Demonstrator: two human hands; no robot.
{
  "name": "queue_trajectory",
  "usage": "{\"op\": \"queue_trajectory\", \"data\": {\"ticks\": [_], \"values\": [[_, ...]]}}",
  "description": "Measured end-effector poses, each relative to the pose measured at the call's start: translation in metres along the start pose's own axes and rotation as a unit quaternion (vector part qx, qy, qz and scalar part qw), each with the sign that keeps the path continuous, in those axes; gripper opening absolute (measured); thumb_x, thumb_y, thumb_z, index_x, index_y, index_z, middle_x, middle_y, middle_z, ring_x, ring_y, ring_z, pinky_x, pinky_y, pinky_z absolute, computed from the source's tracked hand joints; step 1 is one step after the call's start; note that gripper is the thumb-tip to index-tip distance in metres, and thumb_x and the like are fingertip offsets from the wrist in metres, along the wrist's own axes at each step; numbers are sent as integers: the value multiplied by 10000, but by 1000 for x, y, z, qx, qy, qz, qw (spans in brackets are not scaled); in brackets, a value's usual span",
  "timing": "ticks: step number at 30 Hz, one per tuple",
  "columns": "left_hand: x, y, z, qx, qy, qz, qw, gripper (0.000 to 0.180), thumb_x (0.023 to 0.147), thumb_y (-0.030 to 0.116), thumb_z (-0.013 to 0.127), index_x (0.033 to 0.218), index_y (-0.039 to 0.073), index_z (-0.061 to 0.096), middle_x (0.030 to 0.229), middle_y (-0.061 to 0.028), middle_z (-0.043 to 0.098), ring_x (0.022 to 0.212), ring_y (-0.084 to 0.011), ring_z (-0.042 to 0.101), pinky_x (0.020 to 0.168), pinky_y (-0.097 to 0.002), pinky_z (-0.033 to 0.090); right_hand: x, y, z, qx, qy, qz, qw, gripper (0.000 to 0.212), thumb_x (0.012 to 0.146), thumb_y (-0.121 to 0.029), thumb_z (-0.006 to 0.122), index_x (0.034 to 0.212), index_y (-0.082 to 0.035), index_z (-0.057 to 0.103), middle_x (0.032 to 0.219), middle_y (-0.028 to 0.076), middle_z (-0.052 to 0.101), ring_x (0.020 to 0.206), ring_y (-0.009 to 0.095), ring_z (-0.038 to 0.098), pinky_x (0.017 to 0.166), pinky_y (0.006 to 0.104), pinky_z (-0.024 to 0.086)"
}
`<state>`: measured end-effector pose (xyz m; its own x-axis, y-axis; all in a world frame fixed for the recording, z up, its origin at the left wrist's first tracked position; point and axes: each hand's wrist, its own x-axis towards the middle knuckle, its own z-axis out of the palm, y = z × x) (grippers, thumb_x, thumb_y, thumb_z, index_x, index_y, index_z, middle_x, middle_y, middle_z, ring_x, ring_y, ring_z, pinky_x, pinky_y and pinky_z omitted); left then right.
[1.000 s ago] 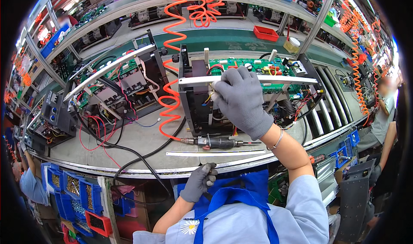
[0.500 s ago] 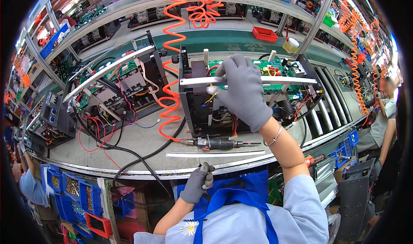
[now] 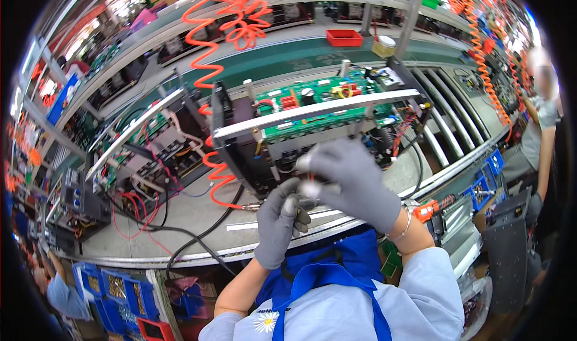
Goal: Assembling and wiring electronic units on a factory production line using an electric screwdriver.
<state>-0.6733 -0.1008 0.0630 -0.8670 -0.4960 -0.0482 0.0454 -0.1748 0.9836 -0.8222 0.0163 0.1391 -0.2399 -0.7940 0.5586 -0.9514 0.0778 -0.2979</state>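
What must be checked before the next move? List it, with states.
1. Gloves on left hand and right hand: ok.
2. Hands meet in front of the unit: ok.
3. Grip on the pale part between them: cannot tell, blurred.
4. Board on the unit exposed: ok.
5. Orange hose apart from both hands: ok.
6. Black cable lies across the bench near the left hand: not ok, could snag.

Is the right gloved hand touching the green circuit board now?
Apart. The head view shows the right hand lowered in front of the chassis, meeting the left hand around a small tool; the green circuit board lies clearly higher, behind the metal bar.
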Motion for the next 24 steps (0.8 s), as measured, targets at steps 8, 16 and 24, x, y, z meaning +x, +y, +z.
{"op": "queue_trajectory", "data": {"ticks": [8,16,24], "values": [[53,20,77,88,-95,148,980,525,1043,377,468,1353,-44,526,1181,-112,622,1013,-146,575,896,-297,475,-57,10,-28,-53,50,101,992,275,830,-290,704,1013,-89,660,801,50,590,753,241,607,659,379,462],[94,49,96,274,-111,308,904,517,1016,448,487,1306,25,556,876,-145,673,707,-294,665,690,-354,520,-53,70,-51,-11,172,101,980,174,804,-171,742,947,-75,720,729,87,604,676,274,609,618,384,479],[180,74,100,519,-90,465,711,465,852,144,616,1315,141,574,870,-146,657,821,-342,637,736,-454,494,-23,121,-44,-95,178,139,970,218,829,-327,725,919,-129,730,829,60,669,791,266,657,698,398,511]]}}
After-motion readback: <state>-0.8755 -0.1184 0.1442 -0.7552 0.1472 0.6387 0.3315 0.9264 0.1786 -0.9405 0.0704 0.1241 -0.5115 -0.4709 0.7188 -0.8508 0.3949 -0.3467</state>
